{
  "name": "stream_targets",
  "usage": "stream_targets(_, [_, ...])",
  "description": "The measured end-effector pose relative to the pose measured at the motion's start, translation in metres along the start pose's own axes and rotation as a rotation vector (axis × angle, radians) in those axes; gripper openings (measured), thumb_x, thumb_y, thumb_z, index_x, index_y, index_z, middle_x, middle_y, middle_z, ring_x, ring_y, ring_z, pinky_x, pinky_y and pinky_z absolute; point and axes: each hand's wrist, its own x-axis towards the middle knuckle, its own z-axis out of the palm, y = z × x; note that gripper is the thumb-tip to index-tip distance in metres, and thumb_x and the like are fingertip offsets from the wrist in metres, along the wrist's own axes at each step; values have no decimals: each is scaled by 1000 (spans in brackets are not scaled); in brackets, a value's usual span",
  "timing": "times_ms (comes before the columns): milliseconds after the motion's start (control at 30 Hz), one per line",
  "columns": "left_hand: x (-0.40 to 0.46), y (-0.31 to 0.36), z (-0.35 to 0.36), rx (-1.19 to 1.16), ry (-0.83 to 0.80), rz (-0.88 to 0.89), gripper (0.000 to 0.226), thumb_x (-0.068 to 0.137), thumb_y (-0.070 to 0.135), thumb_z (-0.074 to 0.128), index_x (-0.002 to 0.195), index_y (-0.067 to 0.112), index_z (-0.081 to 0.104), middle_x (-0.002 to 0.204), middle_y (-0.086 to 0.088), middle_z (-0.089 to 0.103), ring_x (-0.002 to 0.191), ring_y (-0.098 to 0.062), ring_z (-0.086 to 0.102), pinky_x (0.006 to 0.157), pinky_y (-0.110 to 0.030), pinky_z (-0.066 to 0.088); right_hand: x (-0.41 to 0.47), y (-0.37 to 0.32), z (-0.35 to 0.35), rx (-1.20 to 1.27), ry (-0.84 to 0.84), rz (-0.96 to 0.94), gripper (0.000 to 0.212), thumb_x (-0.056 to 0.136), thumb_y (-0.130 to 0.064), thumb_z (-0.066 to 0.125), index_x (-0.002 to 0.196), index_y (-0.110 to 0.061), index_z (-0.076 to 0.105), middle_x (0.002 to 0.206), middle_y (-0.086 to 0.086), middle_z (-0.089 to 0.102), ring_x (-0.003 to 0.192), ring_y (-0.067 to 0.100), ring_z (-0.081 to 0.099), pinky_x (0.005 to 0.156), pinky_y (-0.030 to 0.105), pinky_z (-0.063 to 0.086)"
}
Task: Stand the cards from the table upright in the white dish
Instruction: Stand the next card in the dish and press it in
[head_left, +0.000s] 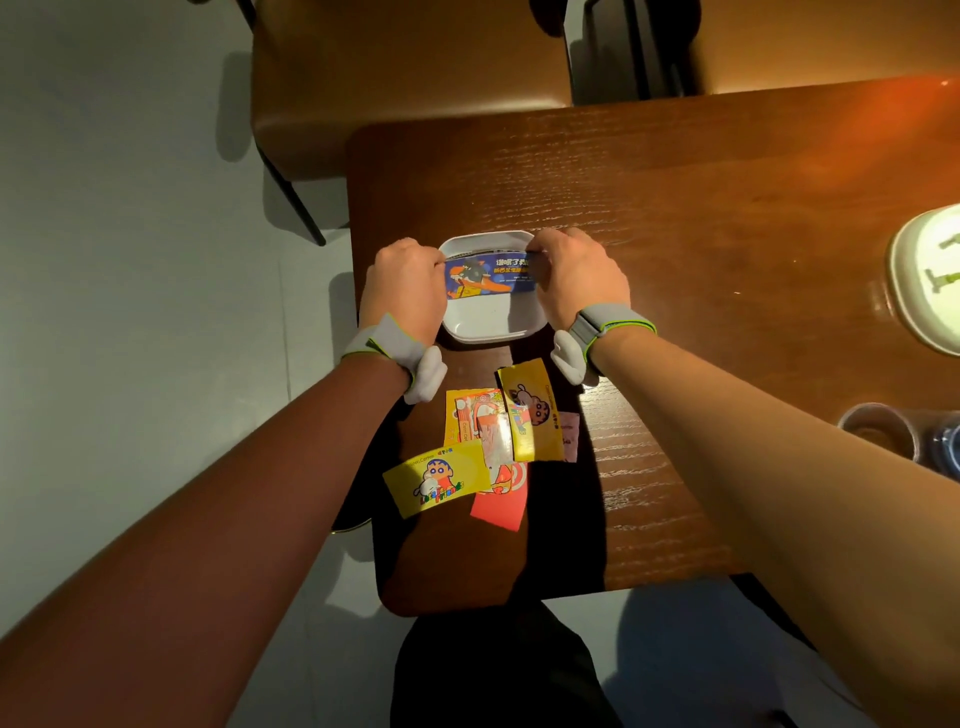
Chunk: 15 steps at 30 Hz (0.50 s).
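A square white dish (485, 325) sits on the brown wooden table (675, 218) near its left edge. A blue card (488, 276) stands on its long edge across the dish. My left hand (402, 283) grips its left end and my right hand (576, 275) grips its right end. Nearer to me lie several loose cards: a yellow cartoon card (439, 480) at the left, another yellow card (532, 410) at the right, a yellow-and-red card (470, 415) between them and a red card (501, 496) partly under the others.
A pale round dish (930, 275) sits at the table's right edge. Two small glass cups (878, 428) stand at the right, nearer me. Brown chairs (405, 83) stand beyond the table. Grey floor lies to the left.
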Motion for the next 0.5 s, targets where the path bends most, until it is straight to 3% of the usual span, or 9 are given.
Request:
stream_targets(200, [-3, -1, -3, -45, 19, -17, 24, 98, 20, 57, 106, 8, 76, 98, -12, 70, 87, -22, 66, 62, -26, 43, -11, -3, 0, 77, -30, 7, 26, 99, -19, 52, 125, -23, 51, 116, 10, 54, 93, 37, 59, 65, 37, 41])
stream_targets(333, [-4, 1, -5, -78, 17, -33, 25, 97, 22, 59, 110, 7, 73, 102, -12, 71, 91, -22, 68, 65, -25, 44, -18, -4, -4, 169, -43, -32, 48, 94, -14, 58, 137, -23, 38, 127, 12, 52, 101, 34, 60, 76, 40, 51])
stream_targets(500, [-8, 3, -9, -112, 31, -42, 28, 95, 26, 61, 114, 8, 71, 103, -9, 72, 91, -18, 67, 65, -23, 45, -21, 0, -4, 176, -24, 5, 46, 94, -16, 60, 134, -15, 38, 131, 14, 45, 108, 35, 58, 82, 41, 52])
